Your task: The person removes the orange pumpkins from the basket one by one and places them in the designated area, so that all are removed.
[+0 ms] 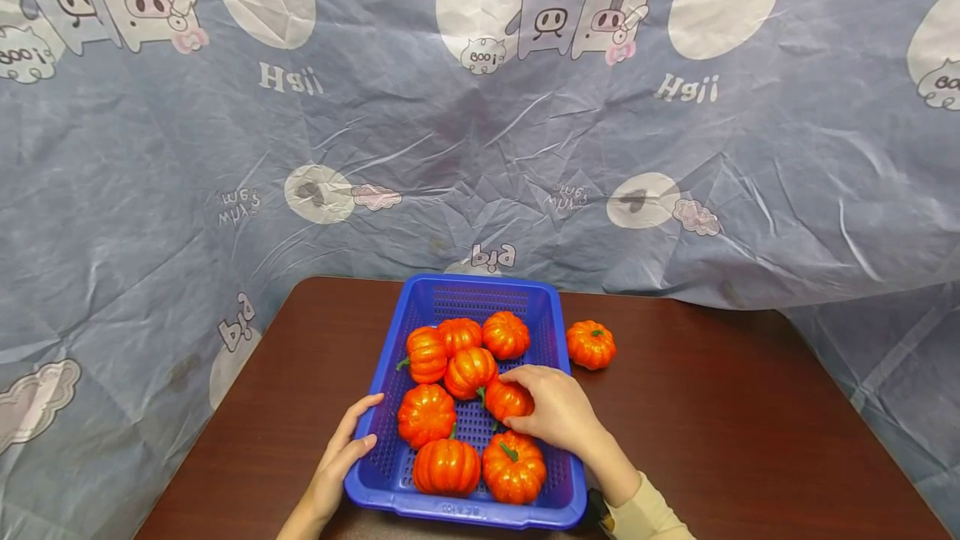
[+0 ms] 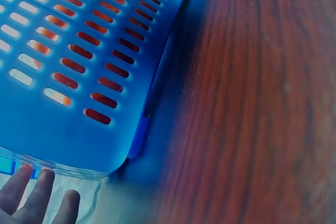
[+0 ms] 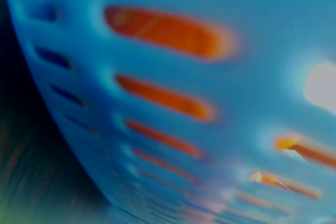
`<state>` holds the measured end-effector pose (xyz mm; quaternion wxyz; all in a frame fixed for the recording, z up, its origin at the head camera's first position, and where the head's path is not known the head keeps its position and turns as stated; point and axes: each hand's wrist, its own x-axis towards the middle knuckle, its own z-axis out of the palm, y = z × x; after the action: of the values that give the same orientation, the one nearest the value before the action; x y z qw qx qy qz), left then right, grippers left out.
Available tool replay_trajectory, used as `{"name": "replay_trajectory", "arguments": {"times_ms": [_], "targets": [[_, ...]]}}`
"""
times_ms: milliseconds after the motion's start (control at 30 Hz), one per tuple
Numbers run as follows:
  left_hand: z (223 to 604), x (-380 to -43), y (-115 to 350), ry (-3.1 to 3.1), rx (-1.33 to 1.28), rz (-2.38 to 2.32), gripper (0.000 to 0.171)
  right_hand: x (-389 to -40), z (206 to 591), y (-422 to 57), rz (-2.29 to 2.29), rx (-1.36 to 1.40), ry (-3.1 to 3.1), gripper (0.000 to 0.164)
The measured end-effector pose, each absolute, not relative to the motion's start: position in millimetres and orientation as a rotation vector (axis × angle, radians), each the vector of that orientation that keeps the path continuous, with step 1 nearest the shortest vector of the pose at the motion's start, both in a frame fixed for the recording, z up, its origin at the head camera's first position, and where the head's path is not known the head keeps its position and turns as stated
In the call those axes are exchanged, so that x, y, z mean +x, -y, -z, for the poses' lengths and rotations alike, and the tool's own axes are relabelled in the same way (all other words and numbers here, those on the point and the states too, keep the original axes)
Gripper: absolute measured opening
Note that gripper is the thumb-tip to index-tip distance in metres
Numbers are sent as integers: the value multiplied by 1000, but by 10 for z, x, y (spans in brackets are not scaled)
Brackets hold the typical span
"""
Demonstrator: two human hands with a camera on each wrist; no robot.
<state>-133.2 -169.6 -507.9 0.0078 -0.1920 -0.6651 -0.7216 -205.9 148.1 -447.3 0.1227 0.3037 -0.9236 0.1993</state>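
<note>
A blue plastic basket [image 1: 457, 509] with slotted walls stands on the table, holding several small orange pumpkins. My right hand [image 1: 558, 407] reaches over its right rim and grips one pumpkin [image 1: 508, 400], thumb on the near side and fingers on the far side. Other pumpkins lie close by, such as the one with a green stem [image 1: 514, 469] just in front. On the left, my left hand [image 1: 337, 457] touches the basket's rim with relaxed, fairly straight fingers. Its fingertips [image 2: 42, 182] show right at the rim in the left wrist view. Blurred basket wall fills the right wrist view.
One more pumpkin [image 1: 591, 345] sits on the brown wooden table [image 1: 720, 423], just outside the basket's right wall. Behind the table hangs a grey-blue cloth [image 1: 480, 132] printed with cartoon pigs, reaching down to the table's back edge.
</note>
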Motion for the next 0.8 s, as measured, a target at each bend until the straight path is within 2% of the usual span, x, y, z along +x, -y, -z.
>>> {"name": "replay_trajectory", "arguments": {"times_ms": [367, 800], "targets": [[5095, -1347, 1696, 2085, -590, 2268, 48, -2075, 4467, -1513, -694, 872, 2700, 52], [5099, -1337, 1693, 2091, -572, 2254, 48, -2114, 4386, -1701, -1668, 917, 2437, 50]]}}
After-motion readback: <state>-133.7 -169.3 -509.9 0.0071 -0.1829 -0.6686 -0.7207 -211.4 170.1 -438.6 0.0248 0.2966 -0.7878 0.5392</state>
